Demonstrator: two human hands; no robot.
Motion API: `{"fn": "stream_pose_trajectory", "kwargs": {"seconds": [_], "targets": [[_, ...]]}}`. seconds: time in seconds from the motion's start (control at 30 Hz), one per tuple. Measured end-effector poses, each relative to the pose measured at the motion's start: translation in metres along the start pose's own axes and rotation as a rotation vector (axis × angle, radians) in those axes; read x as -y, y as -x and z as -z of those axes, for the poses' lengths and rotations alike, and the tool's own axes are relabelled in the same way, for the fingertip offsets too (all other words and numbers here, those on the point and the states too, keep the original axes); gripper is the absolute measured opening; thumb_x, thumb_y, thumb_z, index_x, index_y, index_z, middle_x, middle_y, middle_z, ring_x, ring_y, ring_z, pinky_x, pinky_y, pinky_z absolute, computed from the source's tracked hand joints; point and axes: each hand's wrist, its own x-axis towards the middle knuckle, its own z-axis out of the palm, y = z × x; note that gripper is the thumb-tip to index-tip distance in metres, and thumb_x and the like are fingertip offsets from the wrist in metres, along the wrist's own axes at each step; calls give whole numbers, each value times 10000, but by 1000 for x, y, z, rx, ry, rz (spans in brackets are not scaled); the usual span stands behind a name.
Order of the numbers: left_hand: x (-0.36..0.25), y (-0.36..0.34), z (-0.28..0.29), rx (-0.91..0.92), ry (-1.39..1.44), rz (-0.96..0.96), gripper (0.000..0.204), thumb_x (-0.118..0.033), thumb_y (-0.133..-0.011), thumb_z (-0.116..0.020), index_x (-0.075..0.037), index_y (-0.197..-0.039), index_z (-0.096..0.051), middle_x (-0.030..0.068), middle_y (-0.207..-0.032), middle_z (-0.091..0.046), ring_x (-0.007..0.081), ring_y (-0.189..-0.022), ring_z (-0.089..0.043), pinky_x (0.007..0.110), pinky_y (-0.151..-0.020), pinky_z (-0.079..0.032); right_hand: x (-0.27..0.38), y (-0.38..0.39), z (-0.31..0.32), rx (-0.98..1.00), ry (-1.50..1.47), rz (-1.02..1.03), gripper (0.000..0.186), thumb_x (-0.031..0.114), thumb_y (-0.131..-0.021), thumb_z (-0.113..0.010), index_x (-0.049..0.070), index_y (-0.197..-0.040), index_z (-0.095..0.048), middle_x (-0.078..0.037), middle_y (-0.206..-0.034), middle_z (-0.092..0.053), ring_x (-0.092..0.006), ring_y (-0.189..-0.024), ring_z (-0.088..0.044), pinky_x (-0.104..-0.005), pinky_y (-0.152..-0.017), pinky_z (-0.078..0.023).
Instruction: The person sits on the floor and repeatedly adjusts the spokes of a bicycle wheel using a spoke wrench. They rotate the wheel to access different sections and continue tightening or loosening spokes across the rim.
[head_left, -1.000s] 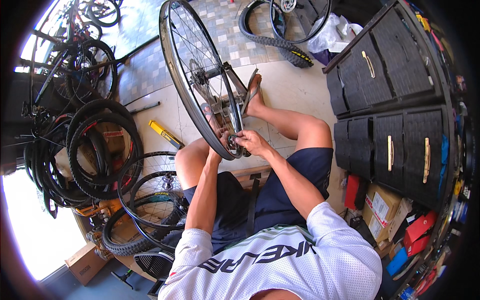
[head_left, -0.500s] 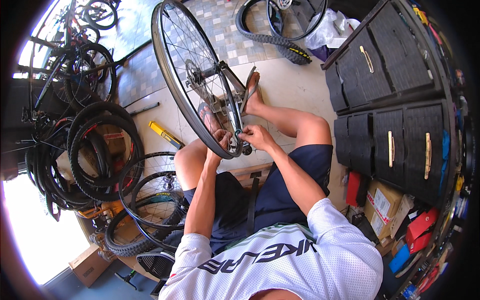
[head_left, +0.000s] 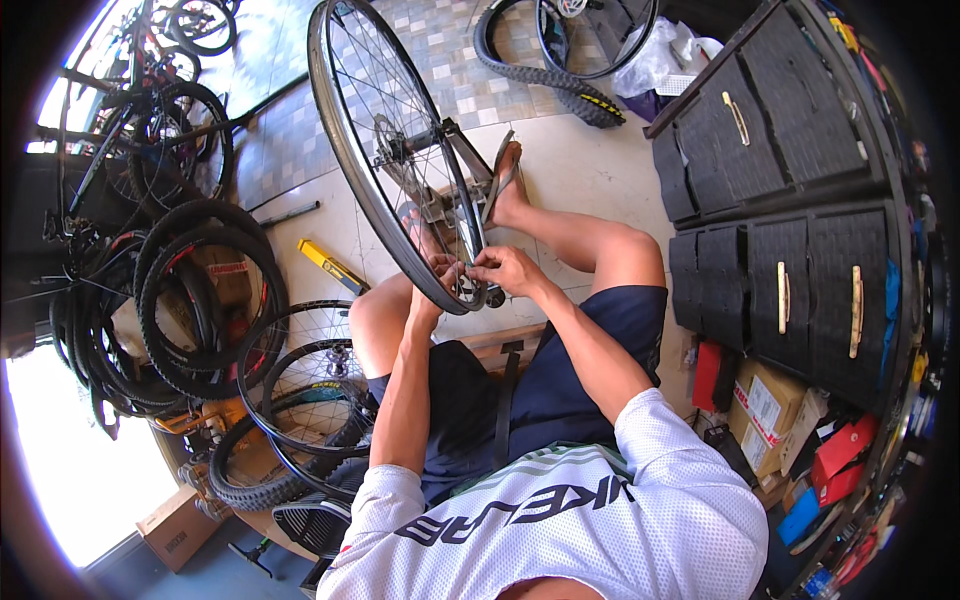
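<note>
1. Both hands met at the low edge of the wheel (head_left: 395, 150): the right hand (head_left: 508, 268) was pinched, fingers curled, on the rim or a spoke end there, though the exact part was too small to tell; the left hand (head_left: 440, 278) was closed against the rim from the other side.
2. That wheel stood upright in a stand (head_left: 462, 185) on the tiled floor (head_left: 590, 170), between the person's knees, with a foot (head_left: 505, 190) braced at the stand.
3. Risks, as I judged them: a fingertip could slip between spokes if the wheel turned, and the stand could shift if the foot lifted, tipping the rim toward the legs.
4. A yellow bar (head_left: 332, 266) lay on the floor just left of the wheel, where a knee could knock it.
5. Packages: a brown carton (head_left: 178, 525) with dark print sat at the lower left beside stacked tyres (head_left: 190, 300); at the lower right, under dark drawers (head_left: 790, 290), stood a tan box (head_left: 768, 408) with a white label, flanked by red packs (head_left: 838, 455) and a blue one (head_left: 800, 515).
</note>
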Motion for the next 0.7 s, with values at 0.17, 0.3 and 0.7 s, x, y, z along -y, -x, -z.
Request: {"fn": "stream_pose_trajectory", "kwargs": {"seconds": [0.17, 0.3, 0.7], "targets": [[3, 1, 2, 13, 88, -26, 275, -289, -929, -707, -53, -1026, -603, 25, -816, -660, 83, -682, -608, 228, -548, -480, 17, 9, -4, -33, 139, 61, 311, 298, -835, -774, 12, -927, -692, -92, -762, -708, -163, -698, -656, -317, -670, -498], [-3, 2, 2, 3, 75, -12, 259, -274, -926, -711, -42, -997, -621, 25, -803, -662, 87, -679, -613, 228, -530, -474, 18, 11, -4, -63, 172, -3, 440, 383, -792, -800, 43, -1033, -661, -95, -784, -702, -197, -727, -670, -339, -688, -499], [-11, 2, 1, -38, 112, 44, 229, -272, -903, -737, -62, -956, -661, -8, -769, -637, 83, -659, -593, 240, -565, -475, -2, 6, -10, -121, 68, 82, 344, 224, -839, -694, 9, -1095, -614, -88, -908, -702, -177, -836, -654, -342, -762, -508]]}}
